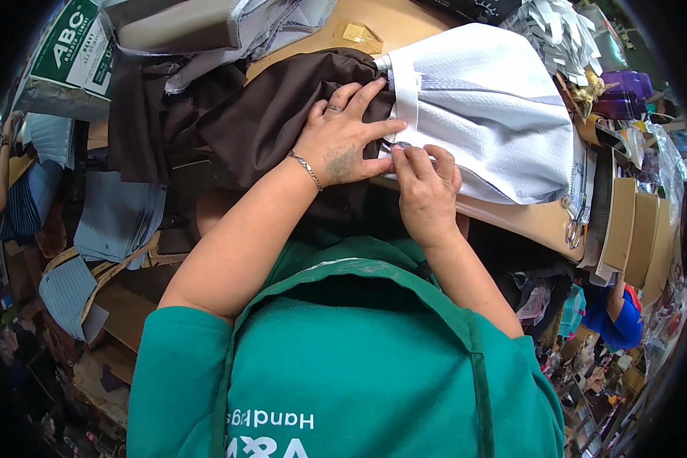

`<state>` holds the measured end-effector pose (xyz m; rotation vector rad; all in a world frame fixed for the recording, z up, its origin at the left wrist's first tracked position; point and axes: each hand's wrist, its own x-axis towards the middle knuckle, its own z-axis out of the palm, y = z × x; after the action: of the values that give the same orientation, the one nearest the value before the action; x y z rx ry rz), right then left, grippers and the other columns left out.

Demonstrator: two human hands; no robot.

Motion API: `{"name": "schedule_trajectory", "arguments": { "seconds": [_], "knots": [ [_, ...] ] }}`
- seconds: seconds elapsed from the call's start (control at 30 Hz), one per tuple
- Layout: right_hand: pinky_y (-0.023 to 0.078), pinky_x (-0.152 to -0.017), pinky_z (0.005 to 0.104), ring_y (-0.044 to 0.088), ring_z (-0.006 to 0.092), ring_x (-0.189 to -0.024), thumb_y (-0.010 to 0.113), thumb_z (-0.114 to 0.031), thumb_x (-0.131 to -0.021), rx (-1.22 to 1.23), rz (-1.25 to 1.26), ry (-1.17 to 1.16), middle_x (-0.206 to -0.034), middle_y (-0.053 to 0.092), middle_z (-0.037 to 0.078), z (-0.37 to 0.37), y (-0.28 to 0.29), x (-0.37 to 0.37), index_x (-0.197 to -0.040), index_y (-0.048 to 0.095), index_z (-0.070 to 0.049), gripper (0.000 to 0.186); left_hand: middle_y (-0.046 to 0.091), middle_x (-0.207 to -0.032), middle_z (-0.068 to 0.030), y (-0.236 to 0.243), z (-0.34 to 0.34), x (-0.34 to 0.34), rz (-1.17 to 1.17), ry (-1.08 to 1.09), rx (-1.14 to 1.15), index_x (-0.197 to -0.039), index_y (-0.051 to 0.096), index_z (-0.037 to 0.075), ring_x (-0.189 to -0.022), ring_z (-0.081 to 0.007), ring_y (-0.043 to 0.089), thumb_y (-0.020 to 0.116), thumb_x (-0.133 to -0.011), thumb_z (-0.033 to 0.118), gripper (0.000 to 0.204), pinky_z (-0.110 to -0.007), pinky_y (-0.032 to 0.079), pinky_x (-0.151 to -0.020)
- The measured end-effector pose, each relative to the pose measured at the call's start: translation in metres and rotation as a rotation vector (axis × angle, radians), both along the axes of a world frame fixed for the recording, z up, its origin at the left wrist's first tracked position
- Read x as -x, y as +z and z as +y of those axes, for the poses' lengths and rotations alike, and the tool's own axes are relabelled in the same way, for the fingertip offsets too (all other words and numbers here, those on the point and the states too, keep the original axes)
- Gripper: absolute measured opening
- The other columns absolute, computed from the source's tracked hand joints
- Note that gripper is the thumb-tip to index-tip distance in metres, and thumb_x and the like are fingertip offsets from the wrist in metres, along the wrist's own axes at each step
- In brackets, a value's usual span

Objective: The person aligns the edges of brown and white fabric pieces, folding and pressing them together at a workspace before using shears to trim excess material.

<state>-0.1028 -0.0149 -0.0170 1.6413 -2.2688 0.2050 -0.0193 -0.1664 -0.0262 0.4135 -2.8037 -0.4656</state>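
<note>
A white textured fabric piece [496, 114], shaped like a bag body with a smooth white band [407, 84] along its left edge, lies on the table in front of me. Dark brown cloth [275, 118], like a lining, spreads leftward from that band. My left hand [347, 133] rests on the seam between them, fingers spread and pressing the cloth flat; a bracelet circles its wrist. At the band's near end my right hand [427, 191] has thumb and fingers pinched together beside my left thumb. A small greyish bit shows at those fingertips, too small to name.
Scissors [576, 221] lie at the table's right edge, near cardboard pieces [633, 229]. White strips [561, 38] are heaped at the back right. A green and white box [69, 61] and grey padded pieces [183, 27] stand back left. Other people show at both sides.
</note>
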Motion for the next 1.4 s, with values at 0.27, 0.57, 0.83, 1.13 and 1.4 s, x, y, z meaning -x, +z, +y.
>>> {"name": "schedule_trajectory", "arguments": {
  "seconds": [0.27,0.57,0.83,1.13,1.4],
  "knots": [
    [0.030,-0.087,0.0342,0.045,0.0203,-0.107,0.053,-0.018,-0.077,-0.019,0.097,-0.044,-0.102,0.051,0.001,0.000,-0.008,-0.007,-0.108,0.058,-0.008,0.033,0.027,-0.142,-0.0052,0.000,0.000,0.000,0.020,-0.005,-0.014,-0.116,0.057,0.038,-0.129,-0.0291,0.025,0.068,-0.068,0.048,0.051,-0.054,0.031,-0.097],
    [0.031,-0.087,0.0353,0.044,0.0209,-0.108,0.053,-0.017,-0.077,-0.097,0.084,-0.046,-0.101,0.050,0.001,0.002,-0.004,-0.009,-0.112,0.057,-0.007,0.037,0.027,-0.143,-0.0051,-0.001,0.001,0.000,0.021,0.003,-0.011,-0.117,0.057,0.039,-0.129,-0.0289,0.026,0.070,-0.067,0.047,0.052,-0.053,0.031,-0.098],
    [0.030,-0.093,0.0391,0.040,0.0228,-0.113,0.052,-0.017,-0.078,-0.117,0.027,-0.094,-0.105,0.050,0.002,-0.006,0.002,-0.009,-0.116,0.055,-0.006,0.039,0.027,-0.142,-0.0051,-0.002,-0.001,0.000,0.042,-0.001,0.008,-0.117,0.057,0.038,-0.129,-0.0291,0.027,0.070,-0.066,0.048,0.053,-0.053,0.033,-0.096],
    [0.027,-0.096,0.0457,0.039,0.0243,-0.115,0.050,-0.016,-0.079,-0.153,0.066,-0.138,-0.108,0.050,0.003,-0.001,0.002,-0.016,-0.117,0.054,-0.005,0.039,0.027,-0.143,-0.0050,0.001,-0.001,-0.001,0.024,-0.010,-0.024,-0.118,0.056,0.039,-0.130,-0.0289,0.026,0.069,-0.066,0.050,0.054,-0.054,0.032,-0.097],
    [0.030,-0.095,0.0431,0.040,0.0267,-0.116,0.054,-0.009,-0.075,-0.148,-0.017,-0.144,-0.111,0.053,0.002,0.003,0.007,-0.014,-0.117,0.055,-0.008,0.041,0.026,-0.143,-0.0053,-0.001,0.000,-0.001,0.012,-0.004,-0.032,-0.118,0.057,0.039,-0.130,-0.0290,0.025,0.069,-0.066,0.051,0.055,-0.054,0.029,-0.099]
  ]
}}
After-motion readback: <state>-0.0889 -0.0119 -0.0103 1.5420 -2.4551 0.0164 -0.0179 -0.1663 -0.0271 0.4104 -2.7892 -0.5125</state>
